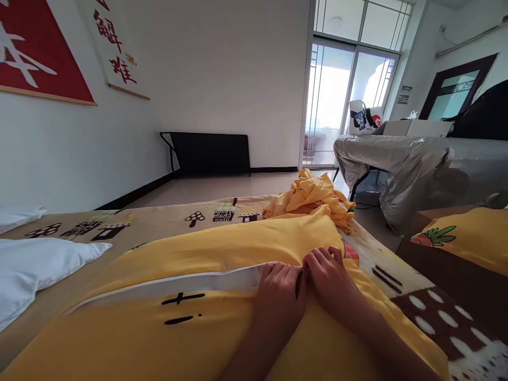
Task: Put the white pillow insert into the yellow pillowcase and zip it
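Note:
A large yellow pillowcase (222, 241) lies across the bed, with a long opening edged in white. Through the opening shows a white pillow (190, 286). My left hand (281, 288) has its fingers closed on the edge near the right end of the opening. Right beside it, my right hand (325, 270) pinches the same edge, and a small dark spot, perhaps a zipper pull, shows between the two hands. The fingertips are mostly hidden. Behind the pillowcase sits a crumpled heap of yellow cloth (311, 193).
White pillows (35, 270) lie at the left on the patterned bed cover (159, 217). At the right, a yellow pillowcase with a printed fruit (476, 238) rests on a brown box. Farther back stand a plastic-covered table (416, 153) and a black folded panel (210, 153) against the wall.

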A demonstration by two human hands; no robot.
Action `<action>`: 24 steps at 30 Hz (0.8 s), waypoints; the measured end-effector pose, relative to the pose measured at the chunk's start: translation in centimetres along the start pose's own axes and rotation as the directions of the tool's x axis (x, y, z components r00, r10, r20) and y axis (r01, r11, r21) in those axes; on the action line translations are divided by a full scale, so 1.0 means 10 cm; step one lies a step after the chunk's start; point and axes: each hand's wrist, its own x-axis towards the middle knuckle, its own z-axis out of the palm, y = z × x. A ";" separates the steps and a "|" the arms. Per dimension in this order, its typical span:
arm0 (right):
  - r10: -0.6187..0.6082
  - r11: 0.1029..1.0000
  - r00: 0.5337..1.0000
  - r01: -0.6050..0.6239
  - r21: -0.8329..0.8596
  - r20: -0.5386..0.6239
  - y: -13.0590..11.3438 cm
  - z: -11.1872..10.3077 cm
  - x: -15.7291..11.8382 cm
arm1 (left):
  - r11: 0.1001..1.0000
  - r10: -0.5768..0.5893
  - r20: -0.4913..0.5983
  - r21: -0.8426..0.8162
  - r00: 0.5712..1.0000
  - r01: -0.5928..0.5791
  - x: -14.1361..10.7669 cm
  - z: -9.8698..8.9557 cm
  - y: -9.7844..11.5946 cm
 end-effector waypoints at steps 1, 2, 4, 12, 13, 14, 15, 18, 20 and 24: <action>0.000 1.000 1.000 0.000 -0.004 0.011 0.00 -0.01 0.00 | 1.000 0.006 0.000 0.022 1.000 -0.006 0.00 0.01 0.00; 0.000 1.000 1.000 0.000 -0.006 0.023 0.01 -0.01 0.00 | 0.999 0.012 0.001 0.045 1.000 -0.012 0.00 0.01 0.00; 0.001 1.000 0.999 -0.001 -0.001 0.049 0.01 -0.03 0.00 | 0.997 0.015 0.012 0.073 1.000 -0.016 0.00 0.02 0.01; 0.035 0.997 0.997 -0.039 0.069 0.069 0.04 -0.06 0.00 | 0.999 -0.018 0.039 0.049 0.999 0.016 0.02 0.02 0.01; 0.037 0.995 0.997 -0.043 0.087 0.070 0.05 -0.07 0.00 | 0.998 -0.035 0.041 0.050 0.999 0.033 0.03 0.00 0.01; 0.039 0.994 0.997 -0.046 0.100 0.073 0.06 -0.08 0.01 | 0.997 -0.059 0.048 0.058 0.997 0.056 0.04 -0.02 0.01; 0.040 0.993 0.996 -0.048 0.110 0.076 0.07 -0.08 0.01 | 0.994 -0.090 0.058 0.074 0.994 0.086 0.05 -0.07 0.00; 0.051 0.990 0.995 -0.062 0.125 0.090 0.10 -0.09 0.02 | 0.970 -0.215 0.125 0.142 0.969 0.197 0.06 -0.28 -0.04; 0.059 0.987 0.993 -0.074 0.145 0.104 0.10 -0.10 0.02 | 0.946 -0.298 0.176 0.183 0.938 0.266 0.07 -0.46 -0.07; 0.067 0.979 0.990 -0.090 0.183 0.126 0.09 -0.12 0.02 | 0.917 -0.383 0.191 0.199 0.904 0.346 0.06 -0.73 -0.12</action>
